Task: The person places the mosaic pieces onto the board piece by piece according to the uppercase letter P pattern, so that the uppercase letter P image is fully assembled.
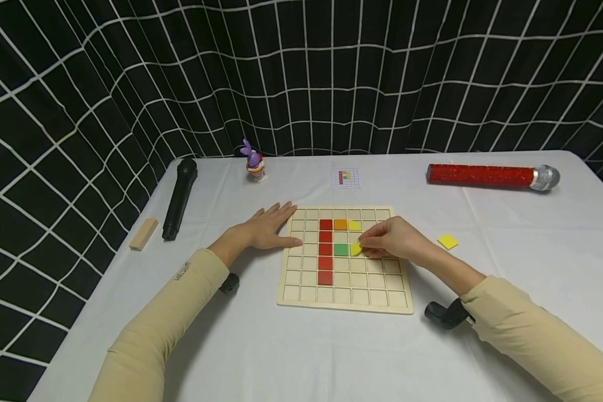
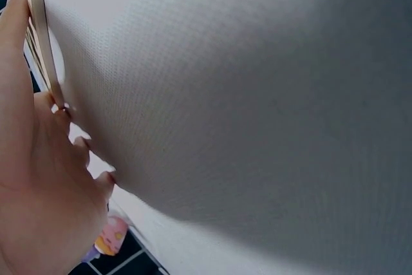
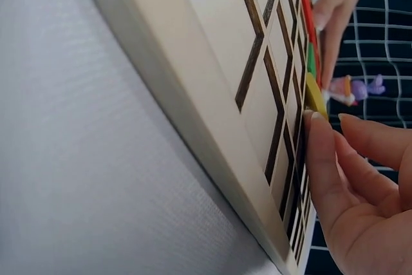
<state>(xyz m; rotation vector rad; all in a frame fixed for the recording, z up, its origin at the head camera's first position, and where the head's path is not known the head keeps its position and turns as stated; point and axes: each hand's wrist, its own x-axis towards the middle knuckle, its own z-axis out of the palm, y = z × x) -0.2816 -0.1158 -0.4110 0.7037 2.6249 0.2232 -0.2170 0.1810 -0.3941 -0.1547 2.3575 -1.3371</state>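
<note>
A wooden grid board (image 1: 347, 307) lies in the middle of the table. Down one column run several red square tiles (image 1: 325, 262), with an orange tile (image 1: 340, 224) and a yellow rounded tile (image 1: 354, 225) in line with the top one. Lower down, a green tile (image 1: 340, 249) fills a cell. Right beside it my right hand (image 1: 393, 239) pinches another yellow rounded tile (image 3: 315, 96) at its cell, thumb and fingertips at its edge. My left hand (image 1: 270, 228) rests at the board's upper left edge, fingers spread and thumb over the rim.
A loose yellow square tile (image 1: 448, 241) lies right of the board. Behind it are a small pattern card (image 1: 345, 178), a purple-topped figurine (image 1: 253, 162) and a red microphone (image 1: 482, 176). At left lie a black microphone (image 1: 179, 200) and a wooden block (image 1: 143, 234).
</note>
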